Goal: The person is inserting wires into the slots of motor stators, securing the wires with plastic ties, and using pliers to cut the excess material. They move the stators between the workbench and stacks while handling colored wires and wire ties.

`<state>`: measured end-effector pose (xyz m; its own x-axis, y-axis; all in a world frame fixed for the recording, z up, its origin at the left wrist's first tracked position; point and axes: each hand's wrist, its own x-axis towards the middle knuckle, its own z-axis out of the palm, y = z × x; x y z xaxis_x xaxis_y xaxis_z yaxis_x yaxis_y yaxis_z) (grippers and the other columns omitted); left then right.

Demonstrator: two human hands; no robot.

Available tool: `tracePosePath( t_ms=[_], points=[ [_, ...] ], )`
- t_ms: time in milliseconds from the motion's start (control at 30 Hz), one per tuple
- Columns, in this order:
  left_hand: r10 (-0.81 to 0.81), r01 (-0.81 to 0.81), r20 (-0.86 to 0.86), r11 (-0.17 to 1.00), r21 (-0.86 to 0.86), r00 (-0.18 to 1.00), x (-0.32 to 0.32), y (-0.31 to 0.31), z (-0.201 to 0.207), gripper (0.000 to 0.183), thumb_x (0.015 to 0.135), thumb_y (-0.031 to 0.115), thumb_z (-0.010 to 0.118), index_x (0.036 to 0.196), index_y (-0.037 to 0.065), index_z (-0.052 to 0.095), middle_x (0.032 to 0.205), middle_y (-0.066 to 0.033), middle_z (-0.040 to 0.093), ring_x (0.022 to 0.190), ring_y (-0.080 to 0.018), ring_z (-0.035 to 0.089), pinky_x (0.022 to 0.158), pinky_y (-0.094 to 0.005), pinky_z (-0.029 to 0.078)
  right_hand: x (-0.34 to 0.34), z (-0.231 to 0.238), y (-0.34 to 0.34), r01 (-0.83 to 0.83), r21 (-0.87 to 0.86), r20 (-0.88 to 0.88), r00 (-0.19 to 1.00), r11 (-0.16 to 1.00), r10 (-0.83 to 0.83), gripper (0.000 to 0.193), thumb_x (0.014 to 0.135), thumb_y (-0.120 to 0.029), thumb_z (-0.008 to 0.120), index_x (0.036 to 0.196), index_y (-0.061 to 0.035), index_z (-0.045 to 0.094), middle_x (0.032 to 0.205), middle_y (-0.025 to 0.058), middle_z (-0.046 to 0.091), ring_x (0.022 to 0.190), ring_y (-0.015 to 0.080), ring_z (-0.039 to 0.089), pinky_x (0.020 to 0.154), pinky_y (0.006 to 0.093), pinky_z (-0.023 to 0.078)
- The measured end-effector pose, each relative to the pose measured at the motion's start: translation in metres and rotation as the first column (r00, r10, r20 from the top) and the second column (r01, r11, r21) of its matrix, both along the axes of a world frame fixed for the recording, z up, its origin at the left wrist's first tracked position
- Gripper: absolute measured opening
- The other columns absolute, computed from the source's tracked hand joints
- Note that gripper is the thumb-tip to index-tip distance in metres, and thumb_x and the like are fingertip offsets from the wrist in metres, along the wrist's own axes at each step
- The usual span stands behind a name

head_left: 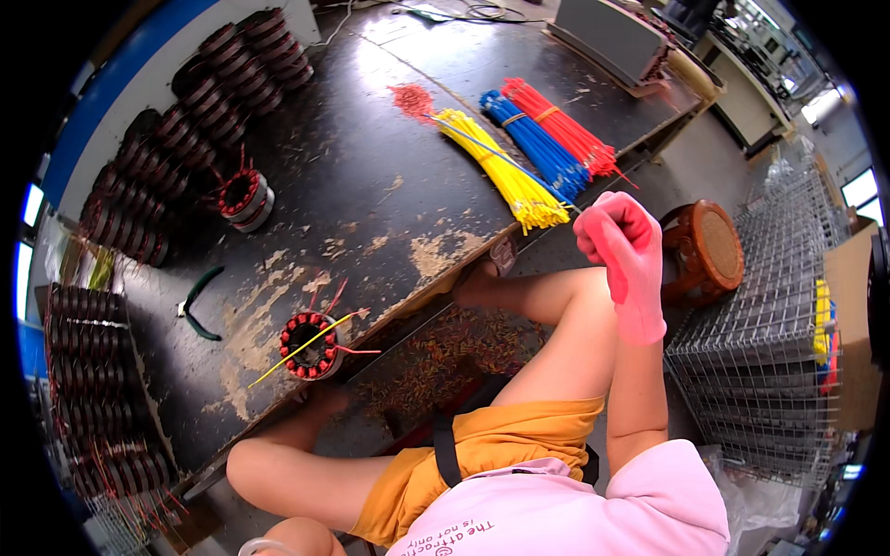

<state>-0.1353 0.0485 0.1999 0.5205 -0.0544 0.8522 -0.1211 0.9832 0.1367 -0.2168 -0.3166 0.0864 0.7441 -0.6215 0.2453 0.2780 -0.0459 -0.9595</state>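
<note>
My right hand [623,243], in a pink glove, is raised past the table's near edge with its fingers closed on one end of a thin blue wire [519,165]. The wire stretches away over a bundle of yellow wires [501,171]. Blue [538,139] and red [561,122] wire bundles lie beside the yellow one. Near the table edge sits a motor stator [320,369] with red windings and red leads; a yellow wire [301,349] lies across its top. Only part of my left arm [301,536] shows at the lower edge; its hand is out of view.
Another stator [246,199] stands farther back, beside stacked stators [148,153] along the left. A curved dark green tool [197,301] lies on the worn black table [306,195]. At right are a round wooden stool [709,250] and a wire-mesh cage [751,371]. Wire scraps [445,366] litter the floor.
</note>
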Motion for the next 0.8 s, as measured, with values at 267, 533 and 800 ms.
tracePosePath(
  t_ms=[267, 533, 800],
  points=[
    [0.22, -0.968, 0.974, -0.228, 0.104, 0.053, 0.079, -0.038, -0.087, 0.041, 0.075, 0.016, 0.084, 0.113, 0.009, 0.07, 0.11, -0.008, 0.065, 0.113, -0.0306, 0.062, 0.098, -0.0519, 0.053, 0.079, 0.006, 0.121, -0.581, -0.324, -0.066, 0.801, 0.747, 0.595, 0.013, 0.081, 0.002, 0.078, 0.092, -0.0024, 0.072, 0.079, 0.0065, 0.065, 0.067, 0.0113, 0.058, 0.057, 0.0268, 0.042],
    [0.37, -0.745, 0.79, -0.293, 0.599, 0.49, 0.111, -0.038, -0.139, 0.029, 0.087, -0.001, 0.071, 0.114, 0.008, 0.069, 0.106, -0.0123, 0.06, 0.089, -0.0314, 0.066, 0.075, -0.0385, 0.055, 0.142, -0.078, 0.121, -0.544, -0.5, -0.544, 0.802, 0.674, 0.245, 0.028, 0.097, -0.031, 0.066, 0.104, -0.0056, 0.076, 0.092, 0.0135, 0.069, 0.084, 0.029, 0.067, 0.076, 0.0375, 0.054],
    [0.454, -0.621, 0.622, -0.173, 0.764, 0.638, 0.127, -0.045, -0.199, 0.035, 0.092, -0.005, 0.059, 0.125, 0.004, 0.057, 0.11, -0.0161, 0.057, 0.093, -0.0354, 0.064, 0.077, -0.0407, 0.054, 0.162, -0.091, 0.142, -0.584, -0.169, -0.48, 0.752, 0.794, 0.452, 0.019, 0.093, -0.019, 0.07, 0.103, -0.0032, 0.074, 0.093, 0.0116, 0.069, 0.08, 0.0241, 0.068, 0.072, 0.0332, 0.054]
  ],
)
